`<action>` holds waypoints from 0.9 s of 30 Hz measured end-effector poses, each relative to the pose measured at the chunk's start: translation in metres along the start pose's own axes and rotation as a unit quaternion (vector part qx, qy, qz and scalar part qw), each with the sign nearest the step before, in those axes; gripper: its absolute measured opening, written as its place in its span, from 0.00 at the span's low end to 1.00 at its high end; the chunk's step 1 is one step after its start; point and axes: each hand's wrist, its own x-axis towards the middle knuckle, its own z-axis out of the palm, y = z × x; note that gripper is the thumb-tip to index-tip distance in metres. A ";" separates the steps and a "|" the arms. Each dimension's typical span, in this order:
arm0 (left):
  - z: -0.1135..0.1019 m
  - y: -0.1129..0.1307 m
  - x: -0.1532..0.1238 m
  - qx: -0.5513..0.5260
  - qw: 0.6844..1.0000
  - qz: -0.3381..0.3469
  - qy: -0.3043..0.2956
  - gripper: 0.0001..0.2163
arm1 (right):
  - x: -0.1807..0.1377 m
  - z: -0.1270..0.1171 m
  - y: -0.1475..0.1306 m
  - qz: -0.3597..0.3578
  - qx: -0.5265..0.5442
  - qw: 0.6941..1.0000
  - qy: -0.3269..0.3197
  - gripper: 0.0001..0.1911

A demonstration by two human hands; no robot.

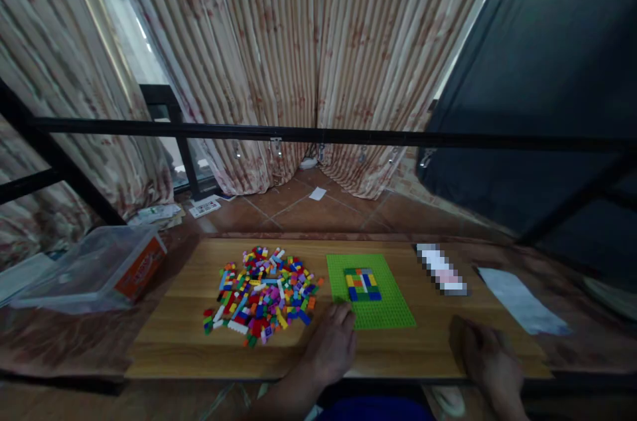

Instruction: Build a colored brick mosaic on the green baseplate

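A green baseplate (393,311) lies on the wooden board, with a small square of bricks (363,285) in yellow, blue, green, orange and white built on it. My left hand (332,336) is by the plate's near left corner, its fingers curled together; whether they pinch anything is hidden. To the left spreads a loose pile of toy bricks (269,295) in many colours. My right hand (492,354) rests near the board's front right edge, dim and closed, with nothing visible in it.
A phone (440,269), its screen blurred out, lies right of the plate. Beyond it is a white sheet (522,301). A clear plastic box (94,268) with an orange label stands left of the wooden board (179,335). A black metal bar (318,135) crosses ahead.
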 end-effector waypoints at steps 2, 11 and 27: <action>-0.001 0.000 0.000 0.001 1.000 0.001 0.002 0.17 | -0.001 -0.001 -0.004 0.016 0.001 1.000 0.000 0.25; 0.002 -0.001 -0.001 0.034 0.999 0.016 0.031 0.16 | -0.001 -0.004 -0.009 0.032 0.019 0.999 -0.008 0.25; 0.002 -0.004 -0.001 -0.005 1.000 0.021 0.021 0.13 | -0.002 -0.007 0.000 0.039 0.023 0.999 -0.024 0.26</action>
